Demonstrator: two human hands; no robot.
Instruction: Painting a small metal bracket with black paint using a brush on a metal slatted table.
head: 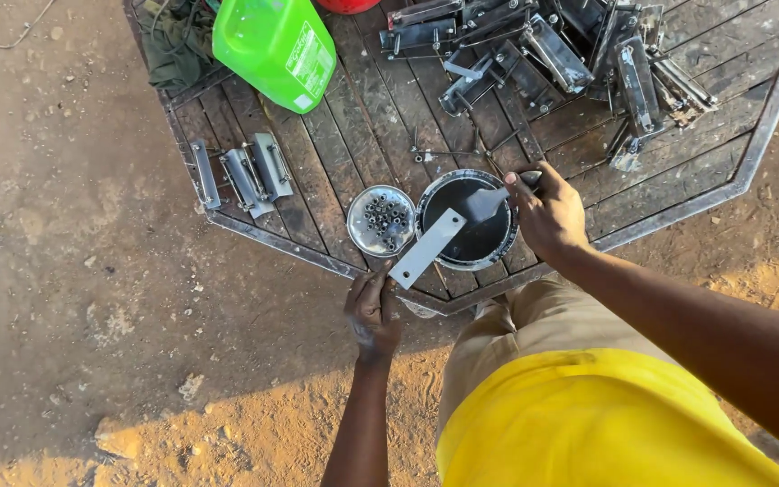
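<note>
Two hands [462, 261], one brush [489, 200], one paint can [467, 219]

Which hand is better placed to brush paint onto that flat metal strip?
Right. The right hand holds the brush, bristles in the black paint can. The left hand grips the metal strip over the can's rim.

Warm low sunlight on the ground, table shaded, soft shadows, sharp focus, slight wide-angle stretch

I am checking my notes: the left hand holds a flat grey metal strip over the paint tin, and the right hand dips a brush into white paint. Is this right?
One detail is wrong: the paint in the paint tin is black, not white, as the head view shows. The left hand holds the metal strip; the right hand holds the brush.
</note>
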